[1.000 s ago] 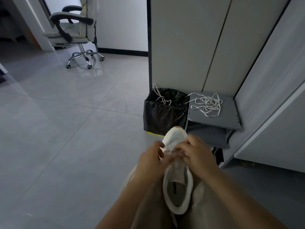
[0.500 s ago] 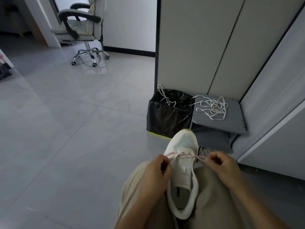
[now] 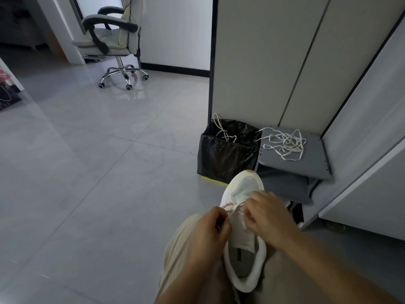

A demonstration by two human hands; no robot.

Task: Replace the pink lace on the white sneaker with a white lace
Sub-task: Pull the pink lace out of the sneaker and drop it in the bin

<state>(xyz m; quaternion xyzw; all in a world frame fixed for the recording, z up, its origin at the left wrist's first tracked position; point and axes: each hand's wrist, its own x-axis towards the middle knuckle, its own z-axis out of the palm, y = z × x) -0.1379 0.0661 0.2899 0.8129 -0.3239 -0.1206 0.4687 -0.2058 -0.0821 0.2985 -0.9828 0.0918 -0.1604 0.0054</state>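
On the lap, between the hands, sneaker [image 3: 242, 235] lies toe away. Left hand [image 3: 210, 229] pinches pink lace [image 3: 229, 205] beside the eyelets; right hand [image 3: 268, 213] pinches it over the tongue. White lace [image 3: 289, 142] heaped on shelf [image 3: 315, 165] beyond right hand.

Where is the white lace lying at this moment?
In the head view, right of centre: the white lace lies tangled on the grey shelf, just right of the black bin and beyond the toe of the sneaker.
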